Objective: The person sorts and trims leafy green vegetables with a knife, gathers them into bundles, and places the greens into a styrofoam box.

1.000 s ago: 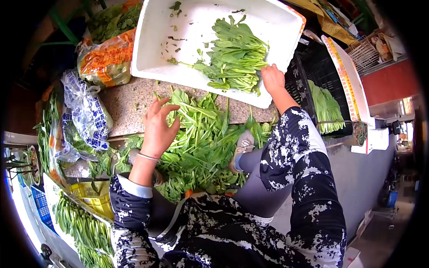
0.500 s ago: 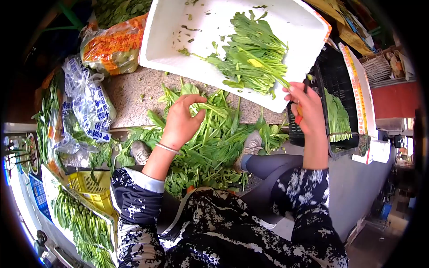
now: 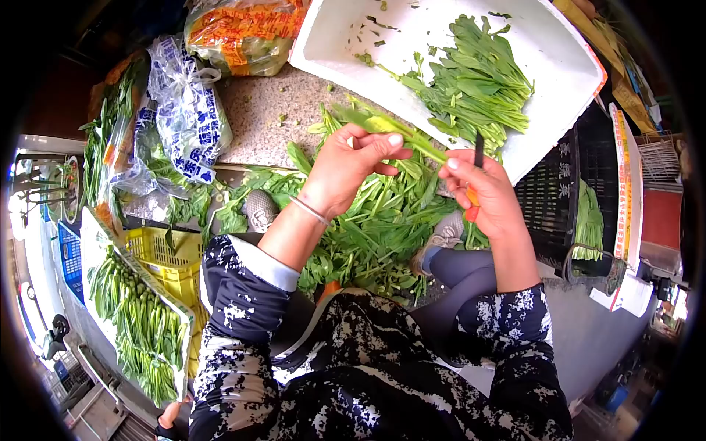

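My right hand pinches the lower end of a leafy green stalk. It also grips a small knife with a dark blade pointing up and an orange-red handle, mostly covered by the palm. Beside the stalk's blurred leafy part is my left hand, its fingers bent but apart; whether it touches the stalk I cannot tell. Beyond the hands, a bundle of leafy greens lies in a white foam box. Below them is a heap of loose greens between my shoes.
A black crate holding greens stands on the right. Plastic bags of vegetables are at the upper left, one with orange print. Lower left are a yellow crate and a box of tied greens.
My left hand has moved right to the stalk. My right hand has brought the stalk away from over the foam box, down towards my left hand. The view has shifted left.
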`<action>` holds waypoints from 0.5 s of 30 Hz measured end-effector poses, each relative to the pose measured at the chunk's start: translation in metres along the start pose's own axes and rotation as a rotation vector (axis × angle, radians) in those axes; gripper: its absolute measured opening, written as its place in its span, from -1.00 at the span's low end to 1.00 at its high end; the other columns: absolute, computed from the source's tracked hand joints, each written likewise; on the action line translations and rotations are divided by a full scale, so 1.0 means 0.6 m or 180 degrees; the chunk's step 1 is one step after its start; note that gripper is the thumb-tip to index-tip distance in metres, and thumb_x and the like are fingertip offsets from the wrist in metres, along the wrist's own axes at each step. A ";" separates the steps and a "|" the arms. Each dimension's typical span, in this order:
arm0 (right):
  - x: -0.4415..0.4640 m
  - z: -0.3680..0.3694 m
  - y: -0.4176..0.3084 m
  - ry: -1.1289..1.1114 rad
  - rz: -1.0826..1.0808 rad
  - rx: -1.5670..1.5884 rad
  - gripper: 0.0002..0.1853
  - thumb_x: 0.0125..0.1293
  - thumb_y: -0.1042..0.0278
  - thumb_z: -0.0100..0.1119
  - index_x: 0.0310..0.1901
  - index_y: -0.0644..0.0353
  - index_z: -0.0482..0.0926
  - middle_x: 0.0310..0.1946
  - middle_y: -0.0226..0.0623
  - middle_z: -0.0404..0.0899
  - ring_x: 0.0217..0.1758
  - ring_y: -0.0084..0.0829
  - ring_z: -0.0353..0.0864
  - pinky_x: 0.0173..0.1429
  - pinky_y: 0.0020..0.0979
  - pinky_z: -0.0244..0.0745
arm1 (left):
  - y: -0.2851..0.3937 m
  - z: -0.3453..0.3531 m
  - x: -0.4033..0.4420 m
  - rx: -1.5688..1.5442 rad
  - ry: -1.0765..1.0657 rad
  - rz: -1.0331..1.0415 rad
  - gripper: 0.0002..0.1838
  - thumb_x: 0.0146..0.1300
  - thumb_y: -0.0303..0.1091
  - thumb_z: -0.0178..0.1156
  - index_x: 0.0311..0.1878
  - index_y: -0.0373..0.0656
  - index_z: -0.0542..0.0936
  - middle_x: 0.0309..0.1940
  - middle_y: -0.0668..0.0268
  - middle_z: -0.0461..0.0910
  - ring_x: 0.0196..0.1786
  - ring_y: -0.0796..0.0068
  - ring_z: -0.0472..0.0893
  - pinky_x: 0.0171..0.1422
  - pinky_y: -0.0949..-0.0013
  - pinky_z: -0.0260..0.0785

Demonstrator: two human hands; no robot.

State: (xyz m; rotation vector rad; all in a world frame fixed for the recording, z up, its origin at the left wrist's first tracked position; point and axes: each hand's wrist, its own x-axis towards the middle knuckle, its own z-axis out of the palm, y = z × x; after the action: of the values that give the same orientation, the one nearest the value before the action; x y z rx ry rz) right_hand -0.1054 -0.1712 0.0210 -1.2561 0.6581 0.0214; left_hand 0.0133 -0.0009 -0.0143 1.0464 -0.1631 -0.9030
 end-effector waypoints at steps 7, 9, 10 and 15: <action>-0.008 0.036 0.002 -0.0143 0.0112 -0.0920 -0.71 0.09 0.31 0.31 -0.22 0.32 0.54 -0.40 -0.44 0.55 -0.35 -0.68 0.47 -0.34 -0.65 0.30 | 0.001 -0.006 -0.001 -0.0183 -0.0046 0.0011 -0.85 0.16 -0.41 0.21 -0.31 -0.23 0.45 -0.39 0.26 0.59 -0.31 0.43 0.62 -0.35 0.51 0.47; -0.006 0.033 0.010 -0.0047 -0.0023 -0.0827 -0.71 0.09 0.29 0.31 -0.23 0.30 0.54 -0.44 -0.45 0.53 -0.49 -0.71 0.42 -0.47 -0.68 0.25 | -0.002 -0.008 0.000 -0.0328 -0.0075 0.0033 -0.86 0.16 -0.43 0.21 -0.30 -0.23 0.45 -0.39 0.26 0.59 -0.32 0.43 0.63 -0.36 0.51 0.48; 0.000 0.024 0.016 0.0038 -0.0057 -0.0533 -0.71 0.09 0.27 0.31 -0.23 0.28 0.54 -0.46 -0.47 0.51 -0.58 -0.72 0.36 -0.54 -0.69 0.20 | -0.004 -0.008 0.001 -0.0470 -0.0097 0.0058 -0.87 0.16 -0.44 0.21 -0.30 -0.22 0.45 -0.40 0.26 0.59 -0.32 0.43 0.63 -0.37 0.52 0.48; 0.008 0.012 0.022 0.0313 -0.0388 0.0008 -0.70 0.11 0.22 0.30 -0.21 0.22 0.53 -0.52 -0.50 0.45 -0.74 -0.74 0.20 -0.70 -0.69 0.04 | -0.026 -0.007 0.003 -0.0212 0.0138 -0.0314 -0.83 0.16 -0.45 0.20 -0.21 -0.22 0.46 -0.37 0.26 0.57 -0.30 0.40 0.62 -0.34 0.50 0.47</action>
State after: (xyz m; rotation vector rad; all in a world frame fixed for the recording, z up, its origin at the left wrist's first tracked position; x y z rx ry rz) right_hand -0.1029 -0.1621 0.0085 -1.2989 0.6647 -0.1425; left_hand 0.0078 -0.0023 -0.0299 1.0181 -0.0449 -0.9676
